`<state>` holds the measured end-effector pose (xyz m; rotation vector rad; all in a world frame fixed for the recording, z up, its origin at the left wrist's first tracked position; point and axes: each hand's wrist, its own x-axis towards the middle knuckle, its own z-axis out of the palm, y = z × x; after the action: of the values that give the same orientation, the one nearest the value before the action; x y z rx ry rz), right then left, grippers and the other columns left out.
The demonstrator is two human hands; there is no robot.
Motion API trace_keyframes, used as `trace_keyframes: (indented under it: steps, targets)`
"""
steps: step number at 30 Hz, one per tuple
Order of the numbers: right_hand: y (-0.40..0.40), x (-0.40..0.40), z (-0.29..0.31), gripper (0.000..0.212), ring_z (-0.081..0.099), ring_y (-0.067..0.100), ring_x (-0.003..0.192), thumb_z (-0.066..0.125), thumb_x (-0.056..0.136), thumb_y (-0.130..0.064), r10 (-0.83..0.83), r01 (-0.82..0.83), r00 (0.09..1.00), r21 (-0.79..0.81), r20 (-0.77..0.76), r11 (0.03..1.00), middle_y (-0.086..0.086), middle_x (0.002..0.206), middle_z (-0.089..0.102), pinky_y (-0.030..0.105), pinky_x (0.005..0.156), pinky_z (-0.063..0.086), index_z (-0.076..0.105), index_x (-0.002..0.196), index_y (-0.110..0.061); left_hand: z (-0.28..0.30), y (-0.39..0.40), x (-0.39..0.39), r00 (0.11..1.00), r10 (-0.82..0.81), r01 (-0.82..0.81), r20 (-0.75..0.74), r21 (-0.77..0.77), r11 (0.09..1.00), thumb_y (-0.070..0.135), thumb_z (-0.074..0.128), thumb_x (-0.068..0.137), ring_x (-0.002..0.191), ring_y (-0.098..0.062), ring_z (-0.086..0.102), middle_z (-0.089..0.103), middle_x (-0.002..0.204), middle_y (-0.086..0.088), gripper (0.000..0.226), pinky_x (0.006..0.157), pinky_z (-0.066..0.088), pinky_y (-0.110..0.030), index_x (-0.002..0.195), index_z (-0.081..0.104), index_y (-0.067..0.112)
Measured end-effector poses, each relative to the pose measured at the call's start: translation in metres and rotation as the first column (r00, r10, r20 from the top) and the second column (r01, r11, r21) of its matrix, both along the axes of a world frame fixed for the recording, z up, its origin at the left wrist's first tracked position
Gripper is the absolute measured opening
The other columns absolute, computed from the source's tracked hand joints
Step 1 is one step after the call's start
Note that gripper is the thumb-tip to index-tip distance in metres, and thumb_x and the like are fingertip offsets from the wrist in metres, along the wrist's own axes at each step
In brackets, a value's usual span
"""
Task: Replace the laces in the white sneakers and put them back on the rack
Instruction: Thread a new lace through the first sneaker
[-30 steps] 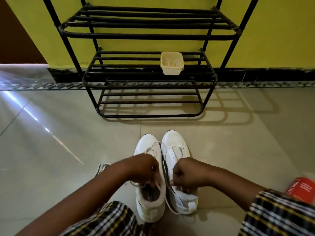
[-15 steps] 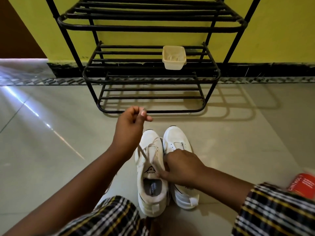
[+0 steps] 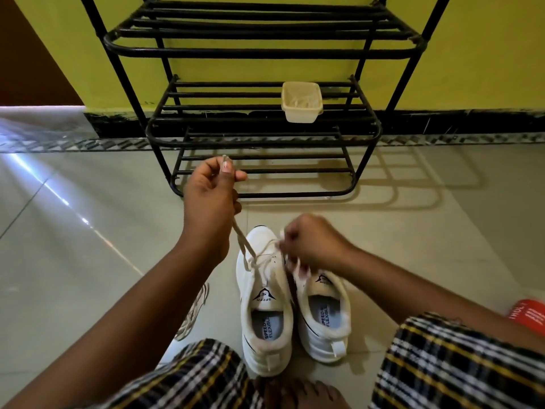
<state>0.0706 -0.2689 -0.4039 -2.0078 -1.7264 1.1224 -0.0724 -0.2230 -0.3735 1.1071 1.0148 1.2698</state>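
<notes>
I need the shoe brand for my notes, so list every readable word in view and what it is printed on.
"SPEED": tongue of the left sneaker, under a peak logo.
"SPEED FLEXIBLE": insole of the left sneaker.
"SPEED FLEXIBLE": insole of the right sneaker.
Tongue label of the right sneaker: too blurred to read.
"THOL": red object at the right edge, cut off; its other lettering is unreadable.

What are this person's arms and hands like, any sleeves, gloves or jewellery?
Both forearms are bare, with no sleeves in view. The left hand and right hand wear no gloves, and no rings, watch or bracelets show. One left fingernail looks pale and unpainted. The only clothing visible is a dark plaid garment with white and yellow lines over the knees.
</notes>
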Motion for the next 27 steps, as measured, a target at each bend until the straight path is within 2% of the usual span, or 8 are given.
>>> trace_keyframes:
  steps: [2, 4, 6, 8, 11, 14, 22, 27]
  targets:
    - [0.016, 0.011, 0.021, 0.015, 0.064, 0.014, 0.055, 0.053, 0.095, -0.017, -0.158, 0.234, 0.948, 0.265, -0.278, 0.935, 0.006, 0.078, 0.07, 0.022, 0.047, 0.047, 0.064, 0.086, -0.011, 0.0, 0.003, -0.003, 1.0, 0.028, -0.028, -0.008, 0.059, 0.998, 0.015, 0.045, 0.098, 0.054, -0.001, 0.043, 0.06, 0.081, 0.004, 0.012, 0.05, 0.038, -0.016, 0.092, 0.055, 0.018]
    - [0.025, 0.019, 0.029, 0.01, 0.066, 0.017, 0.068, 0.057, 0.092, -0.013, -0.156, 0.298, 0.913, 0.354, -0.378, 0.886, 0.005, 0.085, 0.069, 0.025, 0.057, 0.051, 0.064, 0.098, -0.011, -0.002, 0.003, -0.004, 0.997, 0.034, -0.026, -0.076, 0.104, 0.994, 0.015, 0.051, 0.095, 0.06, -0.002, 0.05, 0.064, 0.081, 0.004, 0.009, 0.053, 0.042, -0.017, 0.092, 0.06, 0.017]
    - [0.025, 0.024, 0.021, 0.019, 0.063, 0.016, 0.077, 0.062, 0.089, -0.011, -0.16, 0.274, 0.934, 0.358, -0.318, 0.893, 0.002, 0.088, 0.066, 0.026, 0.066, 0.05, 0.064, 0.108, -0.009, -0.007, 0.0, -0.003, 0.99, 0.013, 0.004, -0.141, 0.115, 0.993, 0.015, 0.057, 0.091, 0.059, -0.002, 0.052, 0.069, 0.078, 0.003, 0.006, 0.053, 0.042, -0.016, 0.091, 0.063, 0.014]
    - [0.018, 0.024, 0.011, 0.016, 0.061, 0.014, 0.077, 0.062, 0.089, -0.01, -0.163, 0.266, 0.935, 0.316, -0.316, 0.911, 0.002, 0.088, 0.065, 0.025, 0.066, 0.05, 0.066, 0.104, -0.012, -0.014, -0.002, 0.001, 0.979, -0.036, 0.058, -0.199, 0.104, 0.993, 0.014, 0.06, 0.088, 0.056, -0.002, 0.052, 0.072, 0.076, 0.003, 0.003, 0.052, 0.043, -0.015, 0.087, 0.063, 0.014]
    - [0.011, 0.024, 0.005, 0.015, 0.064, 0.016, 0.074, 0.059, 0.09, -0.005, -0.135, 0.294, 0.869, 0.275, -0.477, 0.916, 0.01, 0.088, 0.069, 0.026, 0.06, 0.053, 0.067, 0.093, -0.018, -0.024, -0.002, 0.005, 0.954, -0.121, 0.139, -0.274, 0.047, 0.989, 0.013, 0.061, 0.088, 0.058, -0.004, 0.054, 0.073, 0.078, 0.001, 0.005, 0.053, 0.044, -0.016, 0.084, 0.063, 0.015]
    - [0.011, 0.028, 0.007, 0.014, 0.064, 0.016, 0.072, 0.061, 0.088, -0.004, -0.106, 0.312, 0.808, 0.268, -0.58, 0.911, 0.014, 0.087, 0.069, 0.024, 0.06, 0.053, 0.068, 0.094, -0.014, -0.032, -0.001, 0.007, 0.93, -0.179, 0.181, -0.321, -0.023, 0.983, 0.013, 0.061, 0.089, 0.058, -0.005, 0.053, 0.073, 0.078, 0.002, 0.008, 0.052, 0.044, -0.017, 0.083, 0.065, 0.013]
    - [0.015, 0.035, -0.004, 0.006, 0.058, 0.011, 0.059, 0.063, 0.086, -0.004, -0.102, 0.276, 0.86, 0.288, -0.5, 0.917, 0.01, 0.071, 0.065, 0.024, 0.055, 0.051, 0.068, 0.083, -0.005, -0.048, 0.001, 0.021, 0.877, -0.345, 0.321, -0.335, -0.126, 0.939, 0.011, 0.063, 0.087, 0.052, 0.0, 0.053, 0.072, 0.073, -0.001, 0.006, 0.049, 0.043, -0.014, 0.085, 0.067, 0.007]
    - [0.02, 0.052, -0.025, 0.006, 0.057, 0.015, 0.059, 0.062, 0.088, -0.006, -0.247, 0.318, 0.884, 0.124, -0.397, 0.94, 0.005, 0.069, 0.063, 0.027, 0.053, 0.049, 0.066, 0.082, -0.005, -0.072, 0.009, 0.027, 0.771, -0.365, 0.32, -0.521, -0.178, 0.93, 0.016, 0.066, 0.087, 0.054, -0.004, 0.055, 0.069, 0.067, 0.005, 0.008, 0.053, 0.044, -0.018, 0.081, 0.069, 0.012]
